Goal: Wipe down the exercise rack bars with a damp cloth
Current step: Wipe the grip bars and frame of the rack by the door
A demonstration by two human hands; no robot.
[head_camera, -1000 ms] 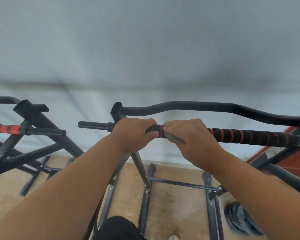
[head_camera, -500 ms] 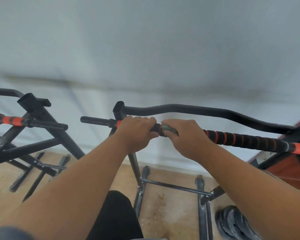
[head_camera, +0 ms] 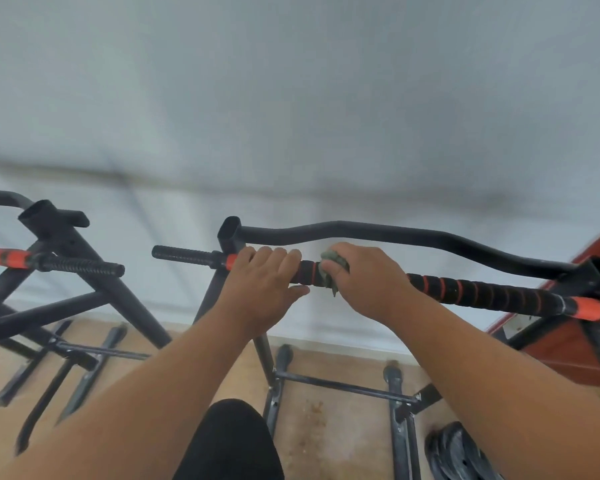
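Two bare hands on one bar. Left hand (head_camera: 267, 285) lies over the black foam-padded horizontal bar with orange spiral stripes (head_camera: 482, 289), fingers curled over its top, thumb below: grasping the bar near its left end, just right of the orange end sleeve. Right hand (head_camera: 364, 282) is just right of it, clenched round a small crumpled grey-green cloth (head_camera: 331, 268) and pressing it onto the same bar; a bit of cloth hangs below the bar between the two hands. Hands close, not touching.

Bar runs left to right across the black steel exercise rack (head_camera: 229, 233), dropping toward the right, ending in an orange sleeve at the right edge. Black ribbed grip stub (head_camera: 184, 254) sticks out left of the upright. Wavy black tube bar (head_camera: 395, 233) sits beyond, farther off, parallel.

Second black steel rack with an orange-and-black handle (head_camera: 66, 265) stands to the left, apart. Rack feet rest on the tan floor (head_camera: 326, 427). Stack of dark weight plates (head_camera: 458, 452) on the floor near right. Pale grey wall (head_camera: 291, 98) behind. Red-brown wooden panel (head_camera: 568, 344) at far right. Person's black-clad knee (head_camera: 229, 441) at bottom centre.
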